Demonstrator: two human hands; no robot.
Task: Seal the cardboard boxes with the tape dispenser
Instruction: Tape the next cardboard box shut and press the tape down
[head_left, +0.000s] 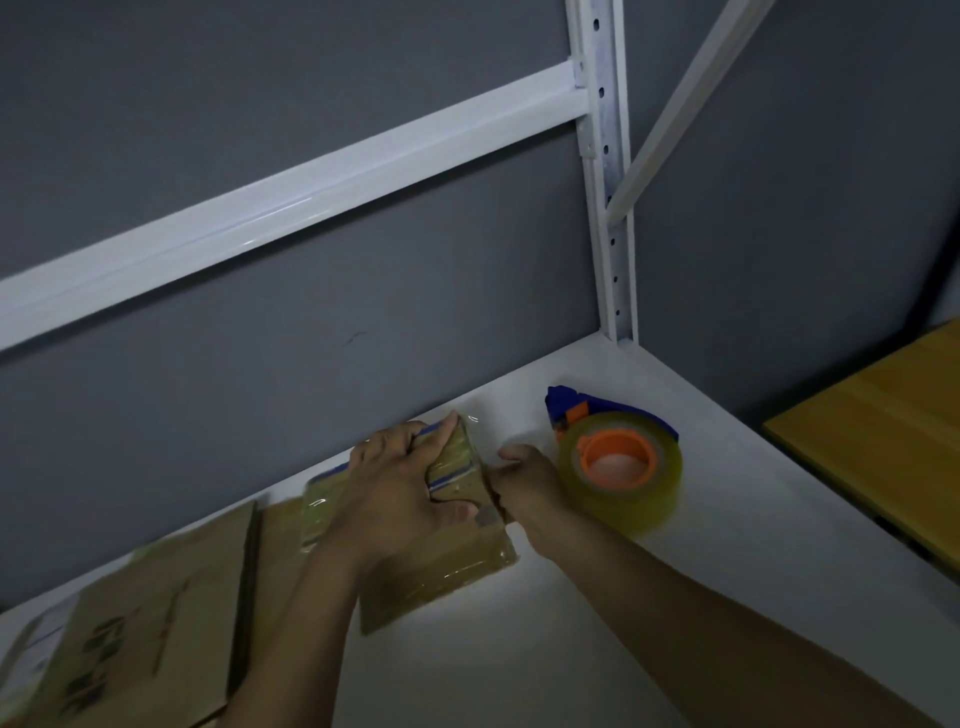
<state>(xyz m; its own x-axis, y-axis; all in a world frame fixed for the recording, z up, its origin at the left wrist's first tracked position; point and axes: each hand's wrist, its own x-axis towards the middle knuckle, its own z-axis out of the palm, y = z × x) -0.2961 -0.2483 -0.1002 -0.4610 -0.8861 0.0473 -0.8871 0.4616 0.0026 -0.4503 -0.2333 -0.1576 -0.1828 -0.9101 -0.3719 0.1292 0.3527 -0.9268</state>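
Your left hand (400, 483) gripped the box (441, 566) on the shelf (675, 597). Your right hand (524, 486), fingers curled at the box's right end, grasp unclear, was nearer the dispenser (621, 467), which lay just to its right.

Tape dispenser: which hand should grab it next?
Right. The right hand is next to the tape dispenser, while the left hand grips the box, farther away.

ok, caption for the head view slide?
Left hand grips a taped cardboard box on the white shelf, right hand at its edge; tape dispenser lies beside.
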